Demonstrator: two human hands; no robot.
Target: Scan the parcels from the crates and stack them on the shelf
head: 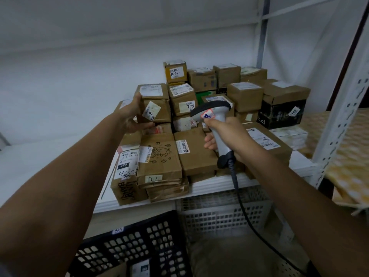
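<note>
My left hand (133, 116) grips a brown cardboard parcel (154, 102) with white labels by its left side, over the stack of parcels on the white shelf (211, 184). To the right, my right hand (225, 136) is closed around the handle of a grey barcode scanner (214, 114), whose dark head points toward the stacked parcels. Its coiled cable (237, 188) hangs down past the shelf edge. Several more cardboard parcels (159, 158) cover the shelf, front and back. A black crate (135, 246) sits low at the front with a labelled parcel (139, 268) inside.
A white perforated crate (223, 216) stands under the shelf beside the black one. A white slotted shelf upright (339, 124) rises at the right, with yellow chequered padded bags (351, 172) behind it. The left part of the shelf (50, 156) is bare white surface against the wall.
</note>
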